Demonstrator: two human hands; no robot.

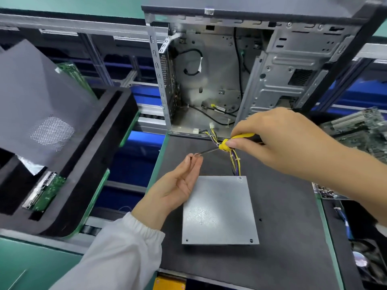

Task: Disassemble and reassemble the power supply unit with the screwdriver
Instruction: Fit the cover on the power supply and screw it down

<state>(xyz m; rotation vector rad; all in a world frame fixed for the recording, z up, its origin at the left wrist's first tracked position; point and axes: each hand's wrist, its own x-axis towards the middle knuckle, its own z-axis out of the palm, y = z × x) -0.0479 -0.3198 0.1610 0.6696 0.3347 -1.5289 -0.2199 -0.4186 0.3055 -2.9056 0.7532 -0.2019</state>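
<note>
Screwdriver in right hand

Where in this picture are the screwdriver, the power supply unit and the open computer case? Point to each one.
screwdriver (pixel 225 145): head view, on the yellow handle.
power supply unit (pixel 218 208): head view, middle of its grey top plate.
computer case (pixel 211 80): head view, on its bare inner back panel.

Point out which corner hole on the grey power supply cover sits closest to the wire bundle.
The far right corner hole on the power supply cover, right where the yellow-and-purple wire bundle meets it; the others lie nearer the person.
</note>
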